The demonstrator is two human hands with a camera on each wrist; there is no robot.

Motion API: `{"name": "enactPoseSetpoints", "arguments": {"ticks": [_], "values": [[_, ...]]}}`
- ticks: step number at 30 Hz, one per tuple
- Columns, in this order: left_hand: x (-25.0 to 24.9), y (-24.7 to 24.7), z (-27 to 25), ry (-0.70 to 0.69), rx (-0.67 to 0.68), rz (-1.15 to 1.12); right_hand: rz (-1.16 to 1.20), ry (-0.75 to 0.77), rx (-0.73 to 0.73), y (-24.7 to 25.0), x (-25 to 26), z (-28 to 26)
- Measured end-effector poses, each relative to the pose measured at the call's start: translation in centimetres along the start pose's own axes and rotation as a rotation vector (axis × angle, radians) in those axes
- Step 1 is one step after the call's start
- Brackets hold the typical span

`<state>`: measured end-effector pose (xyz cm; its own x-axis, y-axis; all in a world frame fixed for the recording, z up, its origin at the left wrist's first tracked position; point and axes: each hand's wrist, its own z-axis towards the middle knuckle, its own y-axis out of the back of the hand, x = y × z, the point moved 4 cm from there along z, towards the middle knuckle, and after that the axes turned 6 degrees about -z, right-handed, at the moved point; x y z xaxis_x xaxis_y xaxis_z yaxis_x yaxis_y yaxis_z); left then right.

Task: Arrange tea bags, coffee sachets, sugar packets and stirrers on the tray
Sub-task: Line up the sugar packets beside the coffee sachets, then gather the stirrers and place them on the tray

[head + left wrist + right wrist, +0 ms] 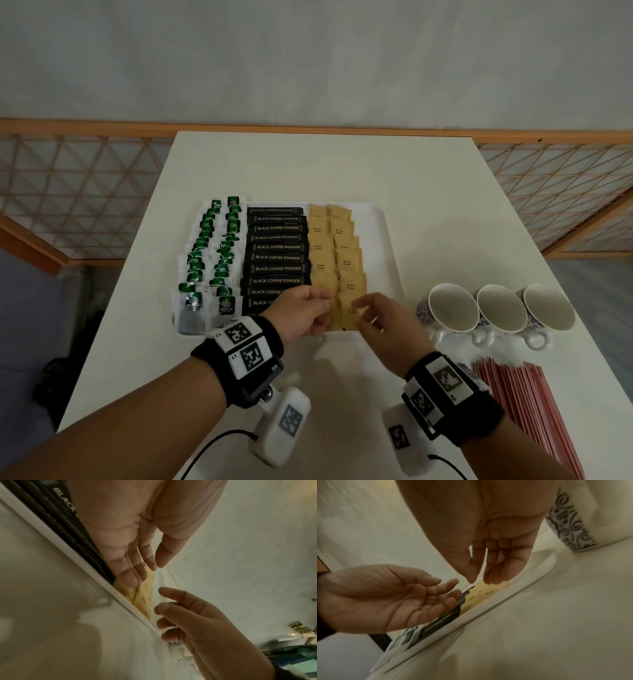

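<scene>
White worktop (308, 164) carries tray (390, 246); left hand (301, 313) and right hand (376, 318), both empty with fingers relaxed, hover over sugar packets (337, 253)

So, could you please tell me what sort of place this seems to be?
Probably a hotel-style refreshment setup staged in a plain room: a white table holds a tray of tea bags, coffee sachets and sugar packets, beside three cups and stirrers.

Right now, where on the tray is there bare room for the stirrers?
A bare strip of the tray runs between the sugar packets and its right rim. Tea bags, coffee sachets and sugar crowd the rest. The stirrers lie beside the cups.
</scene>
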<state>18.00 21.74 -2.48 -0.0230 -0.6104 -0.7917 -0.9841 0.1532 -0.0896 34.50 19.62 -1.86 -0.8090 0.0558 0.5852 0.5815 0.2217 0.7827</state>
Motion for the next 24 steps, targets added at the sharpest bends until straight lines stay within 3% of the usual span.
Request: {"name": "enactPoseSetpoints", "arguments": {"ticks": [6, 15, 21, 24], "values": [[0.4, -1.7, -2.1, 0.033, 0.053, 0.046, -0.027, 0.011, 0.071, -1.0, -1.5, -5.9], [2.8, -9.3, -4.7, 0.171, 0.244, 0.165, -0.075, -0.181, -0.13, 2.4, -7.4, -13.1], [4.7, -13.7, -5.8, 0.234, 0.311, 0.194, -0.118, -0.504, -0.387, 6.4, -14.3, -16.6], [5.5, -14.5, -6.1, 0.242, 0.299, 0.2, -0.147, -0.678, -0.331, 6.8, -16.5, -17.1]]}}
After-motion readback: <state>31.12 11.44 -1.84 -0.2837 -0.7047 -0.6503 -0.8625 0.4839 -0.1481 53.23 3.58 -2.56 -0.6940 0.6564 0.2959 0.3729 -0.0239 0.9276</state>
